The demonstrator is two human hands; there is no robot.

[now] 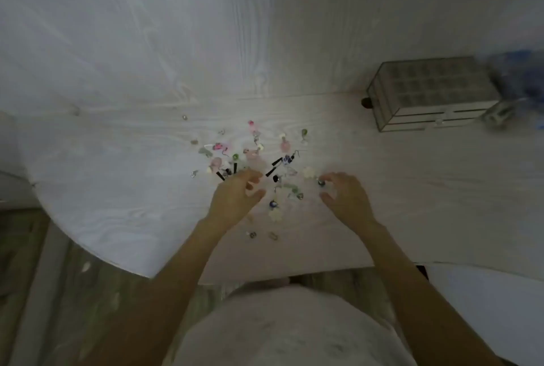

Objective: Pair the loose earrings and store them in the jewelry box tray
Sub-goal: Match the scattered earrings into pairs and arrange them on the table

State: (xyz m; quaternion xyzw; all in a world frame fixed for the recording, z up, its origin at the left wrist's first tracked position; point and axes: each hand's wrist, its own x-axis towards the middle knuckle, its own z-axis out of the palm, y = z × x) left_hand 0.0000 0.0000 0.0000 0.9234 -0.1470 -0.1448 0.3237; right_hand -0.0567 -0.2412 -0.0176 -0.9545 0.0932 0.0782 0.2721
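Note:
Several loose earrings [253, 156] lie scattered on the white wood-grain table [132, 189]: pink, green, white, blue and black pieces. My left hand [235, 197] hovers over the pile's near left side with curled fingers apart, and nothing shows in it. My right hand [344, 194] is at the pile's right edge, its fingertips pinched on a small dark blue earring [321, 182]. The jewelry box [432, 94], clear-walled with a gridded tray on top, stands at the far right, apart from both hands.
A blurred blue and clear object [512, 85] stands just right of the box. The wall rises directly behind the table. The table's curved near edge runs at lower left, with wooden floor [59, 292] below it.

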